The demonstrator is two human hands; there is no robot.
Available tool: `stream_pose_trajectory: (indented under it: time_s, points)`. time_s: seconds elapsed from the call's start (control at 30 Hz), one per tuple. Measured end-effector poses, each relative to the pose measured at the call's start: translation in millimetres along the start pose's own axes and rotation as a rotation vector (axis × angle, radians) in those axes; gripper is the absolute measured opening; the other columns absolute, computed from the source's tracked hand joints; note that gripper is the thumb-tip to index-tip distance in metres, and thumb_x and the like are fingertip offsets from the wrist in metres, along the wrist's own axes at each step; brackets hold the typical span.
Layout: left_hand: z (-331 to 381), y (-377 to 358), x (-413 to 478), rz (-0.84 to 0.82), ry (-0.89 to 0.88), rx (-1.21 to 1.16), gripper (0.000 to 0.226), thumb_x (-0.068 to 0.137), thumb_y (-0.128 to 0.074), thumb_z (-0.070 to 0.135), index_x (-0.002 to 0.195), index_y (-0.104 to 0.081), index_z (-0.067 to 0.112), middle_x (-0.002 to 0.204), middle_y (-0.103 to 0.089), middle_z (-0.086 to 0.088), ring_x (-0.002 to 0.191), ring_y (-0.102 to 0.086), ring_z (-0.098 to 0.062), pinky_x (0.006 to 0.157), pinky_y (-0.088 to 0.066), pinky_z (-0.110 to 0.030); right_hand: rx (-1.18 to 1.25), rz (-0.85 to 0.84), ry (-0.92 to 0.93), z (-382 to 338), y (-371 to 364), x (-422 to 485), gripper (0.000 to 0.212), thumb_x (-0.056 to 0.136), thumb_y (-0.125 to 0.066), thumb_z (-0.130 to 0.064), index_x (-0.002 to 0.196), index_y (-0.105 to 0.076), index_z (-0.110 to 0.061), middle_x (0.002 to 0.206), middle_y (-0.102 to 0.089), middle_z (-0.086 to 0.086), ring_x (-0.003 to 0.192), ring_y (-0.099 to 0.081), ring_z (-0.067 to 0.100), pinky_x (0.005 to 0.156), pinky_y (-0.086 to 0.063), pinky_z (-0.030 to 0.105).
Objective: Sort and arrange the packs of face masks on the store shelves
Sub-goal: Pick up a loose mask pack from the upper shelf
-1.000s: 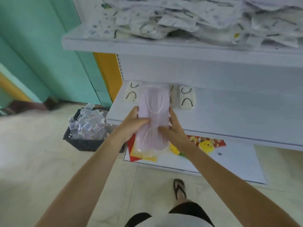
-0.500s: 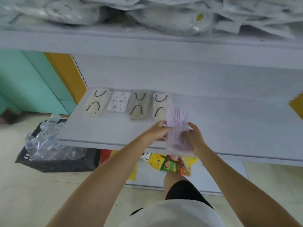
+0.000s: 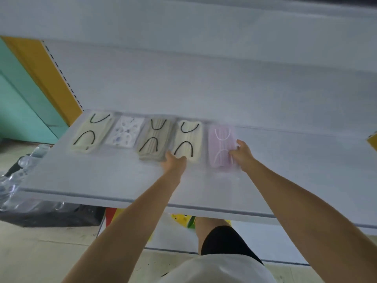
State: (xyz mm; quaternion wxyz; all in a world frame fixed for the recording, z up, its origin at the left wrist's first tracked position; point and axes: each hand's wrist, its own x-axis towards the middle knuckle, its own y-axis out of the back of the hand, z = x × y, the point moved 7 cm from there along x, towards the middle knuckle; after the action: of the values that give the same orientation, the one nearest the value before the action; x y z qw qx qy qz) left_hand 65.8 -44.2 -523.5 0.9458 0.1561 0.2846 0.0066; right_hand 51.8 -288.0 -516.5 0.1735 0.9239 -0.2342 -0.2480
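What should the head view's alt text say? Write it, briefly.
A person's right hand holds a pink mask pack flat on a white shelf, at the right end of a row of four other packs; the left hand touches the near edge of the neighbouring cream pack.
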Motion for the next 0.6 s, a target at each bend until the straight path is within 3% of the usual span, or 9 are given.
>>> stream_pose_trajectory:
  time_s: [0.1, 0.17, 0.23, 0.3, 0.43, 0.6]
  points:
    - [6, -2, 3, 0.062, 0.093, 0.004, 0.067, 0.091, -0.045, 0.015, 0.15, -0.013, 0.016, 0.148, -0.017, -0.017, 0.126, -0.04, -0.033, 0.106, -0.036, -0.04, -0.205, 0.105, -0.043, -14, -2, 4, 0.06, 0.089, -0.053, -0.01, 0.144, -0.028, -0.009, 0.141, -0.037, 0.017, 0.126, -0.041, 0.034, 0.098, -0.04, 0.037]
    - [9, -9, 1, 0.061, 0.114, 0.035, 0.068, 0.091, -0.046, 0.015, 0.15, -0.011, 0.014, 0.149, -0.012, -0.016, 0.129, -0.035, -0.032, 0.11, -0.03, -0.041, -0.304, 0.219, 0.085, -31, -3, -7, 0.054, 0.09, -0.051, -0.012, 0.141, -0.032, -0.008, 0.144, -0.03, 0.015, 0.131, -0.032, 0.032, 0.102, -0.034, 0.038]
    - [8, -13, 1, 0.062, 0.11, 0.051, 0.07, 0.091, -0.047, 0.015, 0.15, -0.01, 0.013, 0.151, -0.008, -0.014, 0.131, -0.033, -0.032, 0.11, -0.028, -0.041, -0.217, 0.18, 0.318, -53, -22, -23, 0.044, 0.09, -0.047, -0.007, 0.134, -0.043, -0.008, 0.137, -0.042, 0.013, 0.124, -0.042, 0.027, 0.096, -0.037, 0.033]
    - [8, -13, 3, 0.063, 0.087, 0.073, 0.071, 0.091, -0.047, 0.017, 0.15, -0.007, 0.013, 0.152, -0.006, -0.011, 0.133, -0.03, -0.03, 0.111, -0.027, -0.041, -0.15, 0.054, 0.388, -62, -51, -37, 0.039, 0.09, -0.047, -0.007, 0.129, -0.049, -0.01, 0.128, -0.052, 0.01, 0.111, -0.054, 0.021, 0.085, -0.039, 0.026]
    - [6, -15, 10, 0.02, 0.046, 0.123, 0.073, 0.093, -0.048, 0.023, 0.15, -0.004, 0.01, 0.153, -0.009, -0.009, 0.136, -0.027, -0.028, 0.108, -0.03, -0.039, -0.297, -0.145, 0.246, -51, -97, -48, 0.05, 0.091, -0.051, -0.017, 0.139, -0.036, -0.008, 0.135, -0.047, 0.012, 0.119, -0.049, 0.026, 0.085, -0.036, 0.026]
    - [9, -11, 13, -0.027, 0.005, 0.324, 0.063, 0.095, -0.041, 0.022, 0.149, -0.012, 0.006, 0.155, -0.014, -0.008, 0.14, -0.017, -0.027, 0.11, -0.025, -0.039, -0.427, -0.165, 0.145, -37, -104, -45, 0.051, 0.09, -0.049, -0.017, 0.138, -0.034, -0.003, 0.137, -0.043, 0.016, 0.121, -0.047, 0.031, 0.09, -0.039, 0.032]
